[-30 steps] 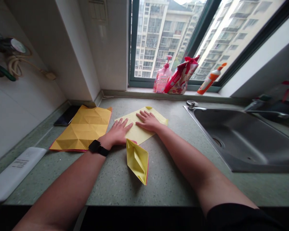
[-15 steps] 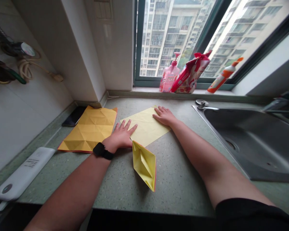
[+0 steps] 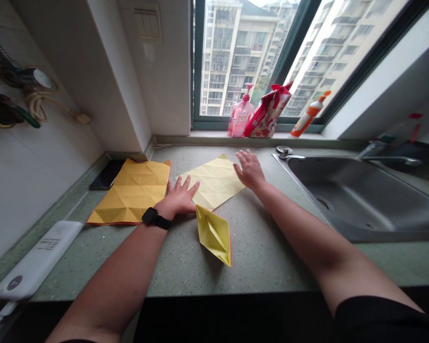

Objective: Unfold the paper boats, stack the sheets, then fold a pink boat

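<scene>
A pale yellow sheet of paper point(image 3: 214, 180) lies flat on the green speckled counter point(image 3: 264, 247). My left hand point(image 3: 179, 197), with a black watch on the wrist, rests open and flat on the sheet's near left corner. My right hand point(image 3: 249, 169) is open with fingers spread, at the sheet's right edge, and seems slightly raised off it. A folded yellow paper boat point(image 3: 214, 233) with a red edge lies just in front of the sheet. An orange creased sheet point(image 3: 134, 190) lies to the left.
A steel sink point(image 3: 361, 200) with a tap fills the right side. On the window sill stand a pink pump bottle point(image 3: 240, 117), a red bag point(image 3: 266, 112) and an orange bottle point(image 3: 307, 116). A black phone point(image 3: 106, 174) and a white power bank point(image 3: 39, 259) lie at the left.
My right hand has slid from the sheet's middle to its right edge and lifted a little. My left hand has stayed on the near left corner.
</scene>
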`<state>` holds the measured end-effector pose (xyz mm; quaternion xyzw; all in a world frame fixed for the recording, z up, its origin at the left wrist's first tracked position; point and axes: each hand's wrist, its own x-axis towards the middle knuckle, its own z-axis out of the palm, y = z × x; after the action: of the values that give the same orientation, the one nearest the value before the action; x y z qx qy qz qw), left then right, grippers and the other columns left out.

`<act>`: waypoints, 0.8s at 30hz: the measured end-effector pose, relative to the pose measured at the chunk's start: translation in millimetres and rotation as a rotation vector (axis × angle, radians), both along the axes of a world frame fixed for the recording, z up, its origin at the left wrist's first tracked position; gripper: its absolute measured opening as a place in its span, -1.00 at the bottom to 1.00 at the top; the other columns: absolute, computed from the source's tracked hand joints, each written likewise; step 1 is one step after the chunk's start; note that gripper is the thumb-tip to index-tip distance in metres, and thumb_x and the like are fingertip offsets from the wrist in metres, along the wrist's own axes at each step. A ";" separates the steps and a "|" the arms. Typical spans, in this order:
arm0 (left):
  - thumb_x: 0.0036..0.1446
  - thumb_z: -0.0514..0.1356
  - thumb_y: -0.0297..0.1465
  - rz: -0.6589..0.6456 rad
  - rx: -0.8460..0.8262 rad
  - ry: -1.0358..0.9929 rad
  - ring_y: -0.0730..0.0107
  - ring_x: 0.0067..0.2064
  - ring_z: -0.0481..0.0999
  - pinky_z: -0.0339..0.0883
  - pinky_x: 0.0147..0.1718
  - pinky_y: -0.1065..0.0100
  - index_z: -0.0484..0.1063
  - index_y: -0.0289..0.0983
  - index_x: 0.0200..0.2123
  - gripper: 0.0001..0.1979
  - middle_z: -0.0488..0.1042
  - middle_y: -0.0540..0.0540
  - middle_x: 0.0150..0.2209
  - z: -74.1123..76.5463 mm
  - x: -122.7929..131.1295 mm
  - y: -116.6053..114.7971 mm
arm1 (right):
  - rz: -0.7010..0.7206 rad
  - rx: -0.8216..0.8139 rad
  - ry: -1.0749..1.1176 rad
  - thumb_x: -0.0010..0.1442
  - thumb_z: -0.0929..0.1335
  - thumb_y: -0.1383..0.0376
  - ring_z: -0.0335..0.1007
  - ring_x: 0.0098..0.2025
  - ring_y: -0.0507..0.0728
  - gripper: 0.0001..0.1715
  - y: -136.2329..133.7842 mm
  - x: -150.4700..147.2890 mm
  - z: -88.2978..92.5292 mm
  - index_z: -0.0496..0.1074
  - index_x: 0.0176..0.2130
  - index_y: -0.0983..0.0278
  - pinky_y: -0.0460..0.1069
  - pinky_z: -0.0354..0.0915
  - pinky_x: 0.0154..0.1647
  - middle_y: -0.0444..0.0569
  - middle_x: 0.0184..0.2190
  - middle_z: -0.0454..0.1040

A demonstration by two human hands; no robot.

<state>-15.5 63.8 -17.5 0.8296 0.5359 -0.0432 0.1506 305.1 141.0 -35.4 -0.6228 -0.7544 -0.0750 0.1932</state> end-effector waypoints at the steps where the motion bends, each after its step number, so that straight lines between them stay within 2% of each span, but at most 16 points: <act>1: 0.09 0.31 0.28 -0.001 0.003 0.001 -0.57 0.63 -0.38 -0.47 0.44 -0.56 -0.08 -0.08 0.65 0.23 -0.37 -0.33 0.66 0.0 0.3 0.2 | 0.123 -0.009 -0.015 0.55 0.16 0.04 -0.09 0.65 0.42 -0.21 -4.9 -18.5 -0.2 0.24 0.54 0.41 0.38 -0.11 0.63 0.27 0.56 0.21; 3: 0.10 0.30 0.28 -0.002 0.007 0.007 -0.57 0.63 -0.37 -0.47 0.44 -0.57 -0.08 -0.07 0.65 0.22 -0.37 -0.32 0.66 0.0 0.8 0.6 | 0.329 -0.090 -0.053 0.56 0.17 -0.01 -0.06 0.65 0.38 -0.18 -16.3 -57.6 -4.4 0.25 0.53 0.41 0.30 -0.09 0.64 0.25 0.57 0.18; 5: 0.12 0.28 0.28 -0.001 0.003 0.014 -0.53 0.64 -0.37 -0.46 0.44 -0.56 -0.09 -0.09 0.66 0.21 -0.36 -0.32 0.66 0.0 0.9 0.7 | 0.462 -0.209 -0.081 0.55 0.17 -0.09 -0.06 0.65 0.38 -0.14 -27.3 -91.3 -11.4 0.20 0.56 0.35 0.31 -0.08 0.64 0.21 0.60 0.12; 8: 0.16 0.22 0.29 0.006 -0.012 0.024 -0.44 0.65 -0.39 -0.46 0.47 -0.53 -0.15 -0.13 0.67 0.21 -0.35 -0.30 0.66 0.1 0.5 0.3 | 0.487 -0.303 -0.099 0.49 0.19 -0.26 -0.12 0.66 0.40 0.03 -36.3 -117.8 -18.8 0.12 0.60 0.32 0.31 -0.12 0.64 0.21 0.62 0.04; 11: 0.16 0.21 0.30 0.006 -0.012 0.027 -0.39 0.65 -0.40 -0.46 0.48 -0.51 -0.20 -0.14 0.67 0.23 -0.34 -0.27 0.66 -0.6 -0.5 -0.2 | 0.478 -0.336 -0.119 0.41 0.22 -0.36 -0.19 0.68 0.40 0.16 -33.8 -116.6 -17.9 0.06 0.62 0.28 0.28 -0.16 0.65 0.17 0.64 -0.04; 17: 0.12 0.22 0.36 0.008 -0.001 0.043 -0.45 0.65 -0.37 -0.45 0.48 -0.52 -0.14 -0.13 0.66 0.26 -0.30 -0.29 0.66 -2.0 -0.4 -1.8 | 0.362 -0.376 -0.155 0.41 0.20 -0.38 -0.23 0.68 0.41 0.09 -18.2 -88.6 -9.4 0.10 0.62 0.13 0.30 -0.17 0.65 0.07 0.66 -0.07; 20: 0.29 0.07 0.34 0.061 0.021 0.011 -0.39 0.65 -0.28 -0.38 0.49 -0.51 -0.05 -0.09 0.65 0.07 -0.22 -0.25 0.67 -0.9 4.4 -3.8 | 0.338 -0.381 -0.163 0.40 0.19 -0.39 -0.24 0.68 0.41 0.10 -16.9 -81.8 -7.9 0.09 0.62 0.14 0.30 -0.18 0.65 0.08 0.66 -0.08; 22: 0.43 -0.07 0.26 0.141 0.097 -0.034 -0.31 0.66 -0.19 -0.33 0.51 -0.47 0.04 -0.10 0.63 -0.09 -0.12 -0.25 0.66 0.1 9.3 -4.3 | 0.332 -0.390 -0.169 0.41 0.17 -0.39 -0.25 0.68 0.42 0.10 -18.2 -82.0 -7.3 0.08 0.62 0.14 0.31 -0.19 0.65 0.09 0.66 -0.08; 24: 0.49 -0.11 0.18 0.174 0.210 -0.078 -0.22 0.66 -0.13 -0.34 0.55 -0.35 0.06 -0.17 0.62 -0.15 -0.06 -0.27 0.65 0.4 13.9 -3.7 | 0.326 -0.399 -0.174 0.41 0.17 -0.38 -0.25 0.68 0.44 0.11 -20.3 -84.6 -7.2 0.07 0.62 0.15 0.33 -0.21 0.65 0.12 0.66 -0.09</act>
<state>-1.6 60.1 -17.0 0.7922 0.6012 0.0586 0.0869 220.5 120.7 -42.6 -0.5103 -0.8583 0.0538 0.0106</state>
